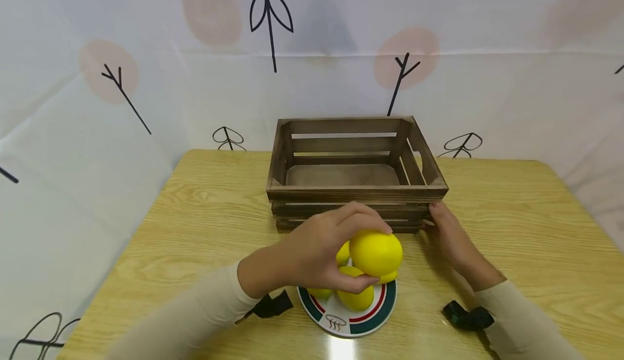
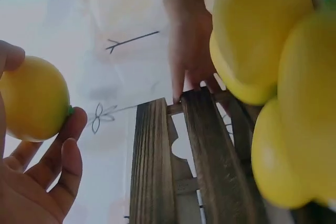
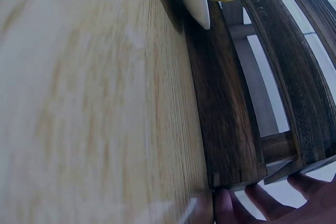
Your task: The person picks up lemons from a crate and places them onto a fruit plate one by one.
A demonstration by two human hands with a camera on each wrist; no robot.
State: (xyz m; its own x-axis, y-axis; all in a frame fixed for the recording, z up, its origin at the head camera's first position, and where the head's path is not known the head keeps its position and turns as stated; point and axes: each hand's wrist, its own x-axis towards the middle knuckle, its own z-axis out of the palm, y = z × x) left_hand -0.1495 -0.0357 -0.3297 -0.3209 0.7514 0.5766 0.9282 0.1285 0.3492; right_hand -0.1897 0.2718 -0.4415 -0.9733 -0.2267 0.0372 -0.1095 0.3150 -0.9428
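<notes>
My left hand holds a yellow lemon above a round plate, thumb below it and fingers over its top. A small green tip shows on this lemon in the left wrist view. Several more lemons lie on the plate, partly hidden by my left hand. The slatted wooden crate stands just behind the plate. At its front right corner my right hand rests with extended fingers, and the fingertips touch the slat ends in the right wrist view.
The crate's floor shows bare wood between its slatted walls. A light wooden table carries everything. Behind it hangs a white cloth with plant drawings. Black straps are at both wrists.
</notes>
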